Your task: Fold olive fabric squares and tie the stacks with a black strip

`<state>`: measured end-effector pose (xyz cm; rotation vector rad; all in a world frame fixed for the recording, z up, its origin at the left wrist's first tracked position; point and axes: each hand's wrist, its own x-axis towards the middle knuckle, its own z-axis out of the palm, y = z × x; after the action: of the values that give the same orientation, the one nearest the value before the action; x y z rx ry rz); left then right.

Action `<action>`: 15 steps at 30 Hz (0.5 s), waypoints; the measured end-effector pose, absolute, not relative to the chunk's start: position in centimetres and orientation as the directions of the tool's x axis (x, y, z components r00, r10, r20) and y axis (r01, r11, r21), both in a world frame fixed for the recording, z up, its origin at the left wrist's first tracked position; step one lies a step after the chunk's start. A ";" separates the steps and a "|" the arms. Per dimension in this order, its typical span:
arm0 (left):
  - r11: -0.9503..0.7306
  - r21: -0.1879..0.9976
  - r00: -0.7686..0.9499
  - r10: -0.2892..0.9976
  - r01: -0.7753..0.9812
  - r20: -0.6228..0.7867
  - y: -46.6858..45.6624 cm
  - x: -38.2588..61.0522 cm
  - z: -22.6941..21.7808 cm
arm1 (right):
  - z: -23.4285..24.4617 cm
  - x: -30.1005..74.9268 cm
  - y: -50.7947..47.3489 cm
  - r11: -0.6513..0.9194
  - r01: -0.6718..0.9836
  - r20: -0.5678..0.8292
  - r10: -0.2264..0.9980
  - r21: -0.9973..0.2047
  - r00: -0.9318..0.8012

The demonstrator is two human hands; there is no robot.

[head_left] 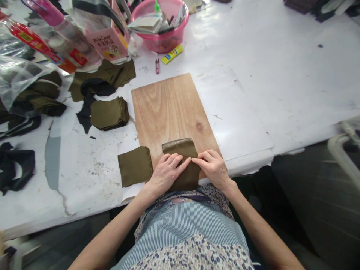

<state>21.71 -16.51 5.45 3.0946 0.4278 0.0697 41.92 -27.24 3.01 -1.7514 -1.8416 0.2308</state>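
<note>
An olive-green fabric stack [181, 159], matte and squared at its far end, lies on a wooden board [168, 108] at the table's near edge, pressed under both hands. The left hand [165, 170] rests flat on it, fingers spread; the right hand [212, 165] pinches the top layer between thumb and fingertips where the two hands meet. Just left of the left hand sits a second olive stack [135, 165], partly overlapping the board; farther beyond it lies a third stack [109, 113]. A pink tub [160, 24] stands well beyond both hands. The held stack's long axis runs straight away from the person.
</note>
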 end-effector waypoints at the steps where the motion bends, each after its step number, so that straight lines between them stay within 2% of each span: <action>1: -0.962 0.025 0.961 0.271 0.270 0.048 -16.5 21.7 5.4 | 3.0 41.9 -27.3 0.122 0.855 0.290 0.956 -0.504 0.034; 7: -0.968 0.054 0.962 0.250 0.245 0.112 -16.6 22.2 4.9 | 2.9 41.8 -27.5 0.091 0.848 0.302 0.950 -0.522 0.084; 15: -0.964 0.089 0.960 0.260 0.251 0.106 -16.5 22.3 4.7 | 2.9 41.9 -27.6 0.085 0.853 0.300 0.950 -0.515 0.087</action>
<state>22.28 -16.47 4.70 3.0358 0.3969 0.1794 41.89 -27.56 2.86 -1.7798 -1.7776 0.2117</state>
